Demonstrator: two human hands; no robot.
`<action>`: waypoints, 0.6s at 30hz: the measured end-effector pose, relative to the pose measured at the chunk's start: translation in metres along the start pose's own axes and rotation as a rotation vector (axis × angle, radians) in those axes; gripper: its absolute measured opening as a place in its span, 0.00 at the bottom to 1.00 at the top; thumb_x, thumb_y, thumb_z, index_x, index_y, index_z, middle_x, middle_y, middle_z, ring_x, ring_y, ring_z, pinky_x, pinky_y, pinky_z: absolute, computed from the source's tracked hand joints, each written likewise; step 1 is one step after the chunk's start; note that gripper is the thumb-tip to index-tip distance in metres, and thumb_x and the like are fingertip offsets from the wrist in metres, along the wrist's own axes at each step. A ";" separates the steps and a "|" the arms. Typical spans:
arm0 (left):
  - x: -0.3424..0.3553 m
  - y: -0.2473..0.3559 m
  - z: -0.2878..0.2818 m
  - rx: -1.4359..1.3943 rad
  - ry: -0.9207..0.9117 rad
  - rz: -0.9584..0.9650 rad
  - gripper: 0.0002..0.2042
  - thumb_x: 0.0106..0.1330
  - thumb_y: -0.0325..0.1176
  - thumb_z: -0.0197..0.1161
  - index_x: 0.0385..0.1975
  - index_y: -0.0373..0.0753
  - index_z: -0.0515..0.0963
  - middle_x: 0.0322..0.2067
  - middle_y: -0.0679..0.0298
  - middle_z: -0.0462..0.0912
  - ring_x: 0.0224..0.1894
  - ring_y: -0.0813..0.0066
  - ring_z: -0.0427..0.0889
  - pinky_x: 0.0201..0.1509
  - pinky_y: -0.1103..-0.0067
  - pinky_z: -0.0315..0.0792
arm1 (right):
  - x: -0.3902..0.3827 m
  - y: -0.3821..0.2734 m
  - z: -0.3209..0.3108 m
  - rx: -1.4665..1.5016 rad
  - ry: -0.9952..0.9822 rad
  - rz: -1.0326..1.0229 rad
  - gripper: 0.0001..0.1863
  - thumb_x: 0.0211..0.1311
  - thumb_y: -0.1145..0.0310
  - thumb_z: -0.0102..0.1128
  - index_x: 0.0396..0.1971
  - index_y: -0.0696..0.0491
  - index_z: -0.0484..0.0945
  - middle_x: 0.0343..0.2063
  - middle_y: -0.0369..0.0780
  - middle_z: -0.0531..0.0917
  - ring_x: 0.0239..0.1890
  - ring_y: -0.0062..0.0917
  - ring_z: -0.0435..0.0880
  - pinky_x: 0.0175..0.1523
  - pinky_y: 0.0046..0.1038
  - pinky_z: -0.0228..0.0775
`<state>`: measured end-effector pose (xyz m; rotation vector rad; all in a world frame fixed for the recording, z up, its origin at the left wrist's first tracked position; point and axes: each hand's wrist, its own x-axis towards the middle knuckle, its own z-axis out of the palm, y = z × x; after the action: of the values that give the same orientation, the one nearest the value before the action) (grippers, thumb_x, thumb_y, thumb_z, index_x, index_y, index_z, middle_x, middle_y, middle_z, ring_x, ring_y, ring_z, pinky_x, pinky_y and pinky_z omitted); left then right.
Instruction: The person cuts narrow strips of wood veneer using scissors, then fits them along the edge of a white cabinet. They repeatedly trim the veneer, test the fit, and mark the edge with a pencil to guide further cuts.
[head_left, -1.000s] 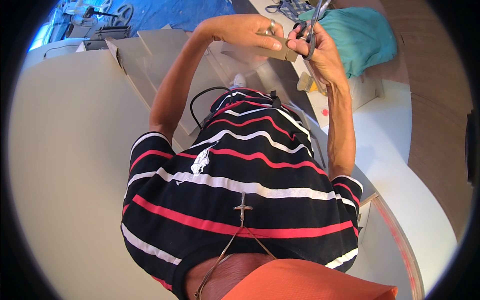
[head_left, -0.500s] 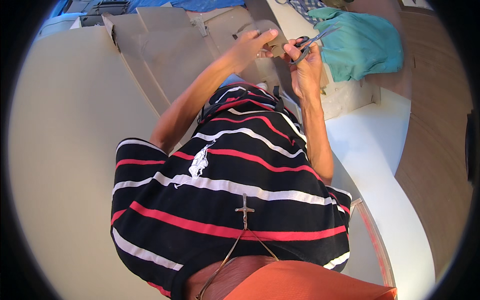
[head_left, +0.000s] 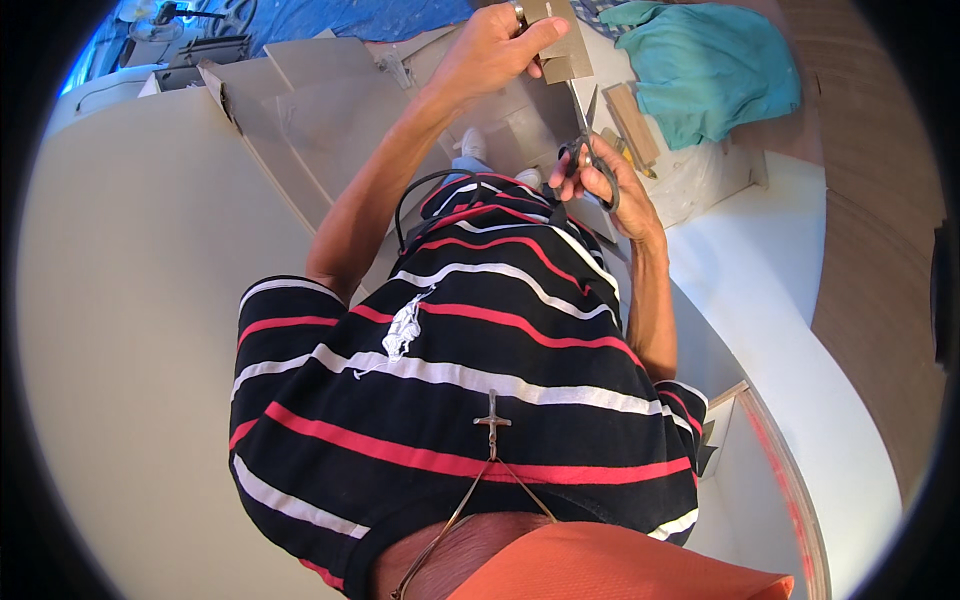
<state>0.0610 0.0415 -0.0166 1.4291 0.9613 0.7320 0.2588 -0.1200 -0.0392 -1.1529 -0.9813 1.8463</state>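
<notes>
My left hand (head_left: pixel 492 52) is closed on a stiff brown piece of sheet (head_left: pixel 568 62), perhaps sandpaper or card, with the thumb lying along it. A slit or fold shows across the piece near its lower part. Below it, my right hand (head_left: pixel 622 192) grips a pair of scissors (head_left: pixel 583 120) with black handles. Their metal blades are spread a little and point up at the lower edge of the brown piece. Whether a blade touches the sheet is hard to tell.
On the white worktop (head_left: pixel 735 235) at right lie a crumpled teal cloth (head_left: pixel 705 75) and a wooden strip (head_left: pixel 632 125), with a yellow-handled tool (head_left: pixel 648 165) beside the strip. Brown boards (head_left: pixel 330 110) lie at far left, before a blue sheet (head_left: pixel 345 18). A large pale panel (head_left: pixel 130 300) fills the left.
The scissors have swung from pointing right to pointing up at the sheet, and my right hand has come nearer me. My left hand has lifted the brown piece farther away.
</notes>
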 end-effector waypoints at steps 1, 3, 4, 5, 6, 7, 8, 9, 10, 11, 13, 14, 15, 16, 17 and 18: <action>0.000 0.002 0.001 0.010 -0.016 0.008 0.13 0.75 0.41 0.59 0.38 0.37 0.81 0.25 0.71 0.81 0.23 0.85 0.76 0.25 0.83 0.71 | 0.000 -0.003 0.000 -0.013 -0.006 0.000 0.21 0.63 0.48 0.68 0.35 0.50 0.72 0.29 0.35 0.79 0.32 0.18 0.80 0.39 0.21 0.68; 0.000 0.007 0.004 0.007 -0.045 0.017 0.12 0.75 0.40 0.59 0.38 0.36 0.81 0.25 0.71 0.81 0.23 0.85 0.76 0.26 0.83 0.71 | 0.000 -0.008 0.000 -0.025 -0.016 -0.007 0.21 0.62 0.48 0.68 0.35 0.50 0.73 0.28 0.34 0.79 0.30 0.17 0.79 0.39 0.21 0.67; -0.002 0.009 0.006 -0.005 -0.058 0.017 0.12 0.75 0.39 0.59 0.38 0.36 0.81 0.25 0.71 0.81 0.23 0.85 0.76 0.26 0.83 0.71 | 0.000 -0.011 0.000 -0.024 -0.019 -0.015 0.21 0.62 0.48 0.68 0.34 0.50 0.73 0.28 0.34 0.79 0.29 0.16 0.78 0.38 0.20 0.67; -0.003 0.010 0.007 -0.018 -0.073 0.015 0.12 0.75 0.39 0.59 0.38 0.36 0.81 0.24 0.71 0.81 0.23 0.85 0.76 0.26 0.83 0.71 | 0.001 -0.013 0.001 -0.020 -0.021 -0.022 0.21 0.62 0.48 0.68 0.34 0.50 0.73 0.27 0.33 0.79 0.28 0.16 0.77 0.38 0.20 0.67; -0.004 0.012 0.008 -0.004 -0.075 0.009 0.12 0.75 0.39 0.59 0.38 0.36 0.81 0.25 0.71 0.81 0.23 0.85 0.76 0.26 0.83 0.71 | 0.002 -0.015 0.001 -0.017 -0.016 -0.022 0.21 0.62 0.48 0.68 0.34 0.50 0.73 0.27 0.33 0.79 0.28 0.15 0.76 0.38 0.20 0.67; -0.005 0.013 0.008 0.009 -0.079 0.003 0.12 0.75 0.38 0.59 0.39 0.36 0.81 0.25 0.71 0.81 0.23 0.85 0.76 0.26 0.83 0.71 | 0.003 -0.017 0.002 -0.014 -0.011 -0.021 0.20 0.62 0.48 0.68 0.34 0.50 0.74 0.26 0.34 0.79 0.27 0.15 0.76 0.37 0.20 0.67; -0.006 0.014 0.009 0.021 -0.083 -0.003 0.11 0.75 0.38 0.59 0.39 0.36 0.81 0.25 0.71 0.81 0.24 0.85 0.76 0.26 0.83 0.71 | 0.004 -0.019 0.002 -0.010 -0.004 -0.020 0.20 0.62 0.48 0.68 0.34 0.50 0.74 0.26 0.34 0.79 0.27 0.14 0.75 0.37 0.19 0.67; -0.007 0.015 0.010 -0.014 -0.078 0.001 0.11 0.74 0.38 0.59 0.40 0.36 0.81 0.26 0.71 0.81 0.24 0.86 0.76 0.26 0.83 0.71 | 0.005 -0.020 0.002 -0.038 -0.004 -0.013 0.25 0.59 0.44 0.68 0.36 0.51 0.74 0.26 0.35 0.80 0.26 0.15 0.75 0.36 0.19 0.67; -0.009 0.015 0.011 -0.049 -0.072 0.004 0.11 0.74 0.37 0.59 0.40 0.36 0.81 0.26 0.72 0.81 0.24 0.86 0.76 0.26 0.83 0.71 | 0.005 -0.022 0.002 -0.065 -0.005 -0.004 0.29 0.56 0.39 0.69 0.38 0.52 0.75 0.27 0.37 0.81 0.26 0.16 0.75 0.36 0.19 0.67; -0.010 0.015 0.011 -0.083 -0.065 0.007 0.11 0.74 0.37 0.60 0.40 0.36 0.81 0.26 0.72 0.81 0.25 0.86 0.75 0.26 0.83 0.71 | 0.006 -0.023 0.001 -0.094 -0.002 0.003 0.34 0.54 0.35 0.69 0.40 0.53 0.75 0.28 0.39 0.82 0.26 0.17 0.75 0.36 0.19 0.67; -0.011 0.015 0.011 -0.076 -0.069 0.017 0.10 0.74 0.37 0.60 0.41 0.36 0.81 0.27 0.72 0.81 0.25 0.86 0.76 0.26 0.83 0.72 | 0.005 -0.025 0.001 -0.077 -0.015 -0.009 0.25 0.60 0.44 0.68 0.36 0.51 0.75 0.26 0.37 0.82 0.26 0.15 0.74 0.35 0.19 0.66; -0.011 0.016 0.010 -0.072 -0.070 0.023 0.10 0.74 0.36 0.60 0.41 0.36 0.81 0.28 0.72 0.81 0.25 0.86 0.76 0.26 0.83 0.72 | 0.005 -0.025 0.001 -0.070 -0.019 -0.016 0.20 0.63 0.48 0.67 0.34 0.50 0.75 0.25 0.35 0.82 0.26 0.14 0.74 0.35 0.19 0.66; -0.012 0.016 0.009 -0.072 -0.070 0.023 0.10 0.74 0.36 0.60 0.41 0.36 0.81 0.28 0.72 0.81 0.26 0.86 0.75 0.27 0.83 0.71 | 0.005 -0.025 0.001 -0.077 -0.017 -0.006 0.24 0.59 0.44 0.68 0.36 0.51 0.75 0.25 0.36 0.81 0.26 0.15 0.74 0.35 0.19 0.66; -0.013 0.017 0.008 -0.071 -0.070 0.024 0.10 0.74 0.36 0.60 0.41 0.36 0.81 0.28 0.72 0.80 0.26 0.86 0.75 0.27 0.83 0.71 | 0.005 -0.025 0.001 -0.084 -0.016 0.003 0.29 0.56 0.40 0.69 0.37 0.52 0.75 0.26 0.37 0.81 0.26 0.16 0.74 0.34 0.19 0.66; -0.014 0.019 0.008 -0.069 -0.073 0.026 0.10 0.74 0.36 0.60 0.42 0.36 0.81 0.28 0.72 0.80 0.26 0.86 0.75 0.28 0.83 0.71 | 0.005 -0.026 0.001 -0.095 -0.011 0.011 0.33 0.53 0.35 0.70 0.39 0.52 0.75 0.26 0.38 0.81 0.25 0.17 0.74 0.34 0.19 0.66; -0.015 0.020 0.007 -0.051 -0.076 0.031 0.10 0.74 0.36 0.60 0.42 0.36 0.80 0.28 0.73 0.80 0.27 0.87 0.74 0.29 0.83 0.71 | 0.005 -0.026 0.001 -0.091 -0.014 0.007 0.33 0.53 0.35 0.70 0.39 0.52 0.75 0.26 0.38 0.81 0.25 0.17 0.74 0.34 0.19 0.66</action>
<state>0.0635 0.0261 0.0042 1.4198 0.8581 0.7155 0.2607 -0.1047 -0.0178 -1.2000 -1.0805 1.8334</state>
